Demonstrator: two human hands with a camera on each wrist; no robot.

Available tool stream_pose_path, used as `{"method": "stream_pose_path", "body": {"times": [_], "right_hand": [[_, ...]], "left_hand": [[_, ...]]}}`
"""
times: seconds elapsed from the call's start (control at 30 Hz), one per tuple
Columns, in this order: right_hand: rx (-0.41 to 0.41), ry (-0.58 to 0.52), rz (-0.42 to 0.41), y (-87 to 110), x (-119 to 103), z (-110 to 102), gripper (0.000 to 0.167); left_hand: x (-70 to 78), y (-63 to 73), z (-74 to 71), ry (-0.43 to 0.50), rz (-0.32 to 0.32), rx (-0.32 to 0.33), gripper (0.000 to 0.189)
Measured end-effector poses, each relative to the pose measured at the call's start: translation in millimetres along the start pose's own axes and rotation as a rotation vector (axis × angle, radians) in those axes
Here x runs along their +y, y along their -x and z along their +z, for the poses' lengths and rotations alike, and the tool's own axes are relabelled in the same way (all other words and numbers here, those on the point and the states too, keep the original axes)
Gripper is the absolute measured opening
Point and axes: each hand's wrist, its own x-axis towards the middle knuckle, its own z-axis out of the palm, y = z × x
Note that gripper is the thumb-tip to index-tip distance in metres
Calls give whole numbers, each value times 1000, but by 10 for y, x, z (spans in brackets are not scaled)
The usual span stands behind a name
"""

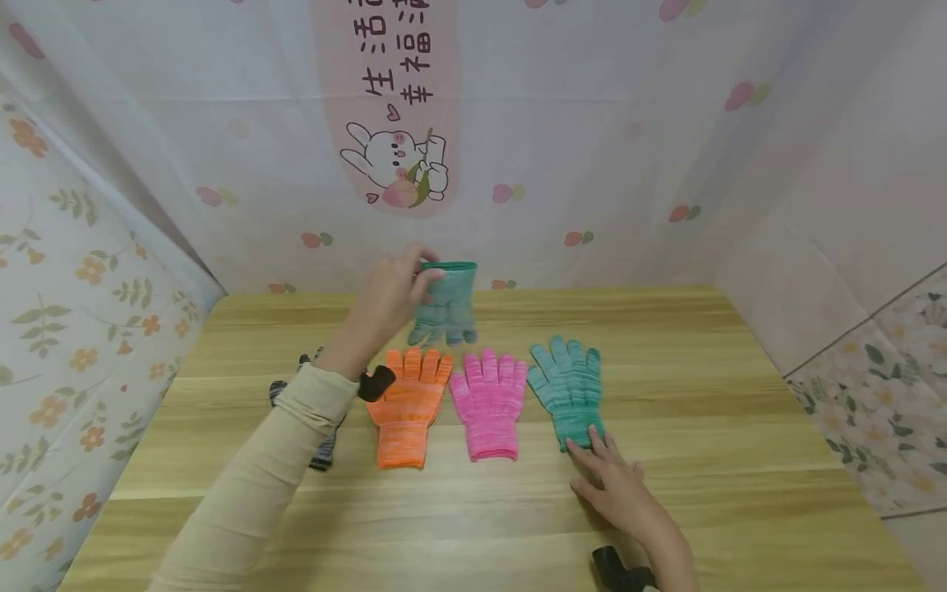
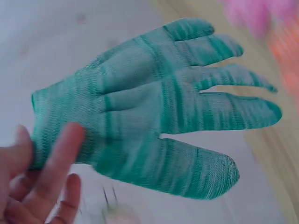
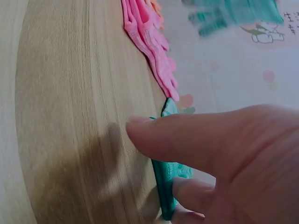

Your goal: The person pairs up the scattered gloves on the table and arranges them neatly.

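My left hand (image 1: 395, 289) pinches a teal striped knit glove (image 1: 447, 300) at its cuff, with the glove's fingers hanging down near the table's far edge. In the left wrist view this glove (image 2: 135, 93) is spread out, thumb and cuff edge visible. At the right, the fingers of my right hand (image 1: 621, 489) touch the cuff of a second teal glove (image 1: 570, 386) lying flat. To its left lies a pink glove (image 1: 491, 403), then an orange glove (image 1: 409, 403). A dark grey-and-black glove (image 1: 325, 448) is mostly hidden behind my left forearm.
The gloves lie in a row across the wooden table (image 1: 473, 526). A white printed cloth (image 1: 562, 148) hangs behind it, and a flowered cloth (image 1: 89, 329) hangs at the left. At the right stands a pale panel (image 1: 829, 247).
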Motion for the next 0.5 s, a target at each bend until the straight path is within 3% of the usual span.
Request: {"method": "stream_pose_path", "body": {"times": [0.1,0.2,0.37,0.5], "right_hand": [[11,4,-1,-10,-4,2,51],[25,10,3,-13,0,12,50],[70,26,-5,-5,3,33,48],[78,14,9,16,0,52,47]], "left_hand": [[298,-123,294,41,-49,-131,28],[539,-195,557,66,-41,-188,30],[832,-196,945,111,51,-140,30],[971,-68,1285,68,169,-79,25]]}}
